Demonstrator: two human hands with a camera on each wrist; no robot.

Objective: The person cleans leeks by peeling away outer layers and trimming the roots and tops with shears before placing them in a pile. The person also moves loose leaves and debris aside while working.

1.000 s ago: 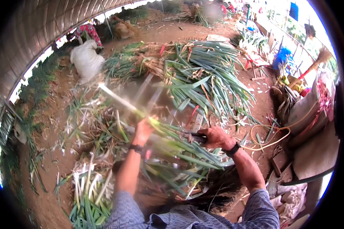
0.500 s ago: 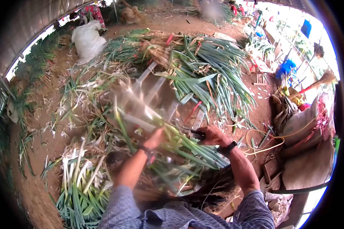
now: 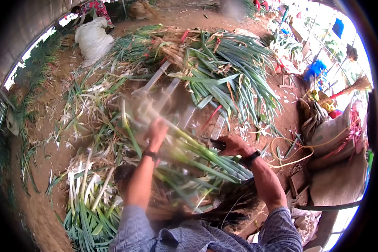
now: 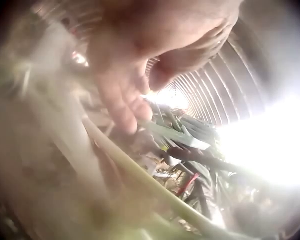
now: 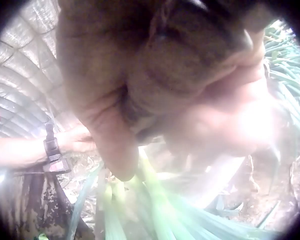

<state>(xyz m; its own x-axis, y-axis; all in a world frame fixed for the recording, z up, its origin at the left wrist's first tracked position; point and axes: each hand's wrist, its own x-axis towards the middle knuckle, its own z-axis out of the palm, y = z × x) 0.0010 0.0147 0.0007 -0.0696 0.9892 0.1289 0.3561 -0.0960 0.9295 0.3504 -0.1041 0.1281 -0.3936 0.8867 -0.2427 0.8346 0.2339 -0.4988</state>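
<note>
Several long green onions (image 3: 206, 152) lie slantwise before the person, pale ends up and left, green leaves down and right. The left hand (image 3: 156, 131) is blurred over the pale ends; in the left wrist view its fingers (image 4: 122, 107) and thumb stand apart, with a stalk (image 4: 140, 175) passing below. The right hand (image 3: 236, 145) grips a black tool (image 3: 216, 143) that points left at the stalks, its kind unclear. In the right wrist view the thumb (image 5: 117, 150) overlaps the tops of the onion leaves (image 5: 162, 210). Bits and haze blur the air around the pale ends.
Beyond lies a large heap of green onions (image 3: 243, 71). A bundle with white stems (image 3: 88, 189) is at lower left, among loose trimmings (image 3: 92, 92). A yellow hose (image 3: 296, 147) loops on the right near sacks (image 3: 336, 164). A person bends by a white sack (image 3: 94, 40).
The left hand has moved a short way down and right along the stalks, then back up and left. The right hand stays almost in place with the black tool. The view has tilted slightly.
</note>
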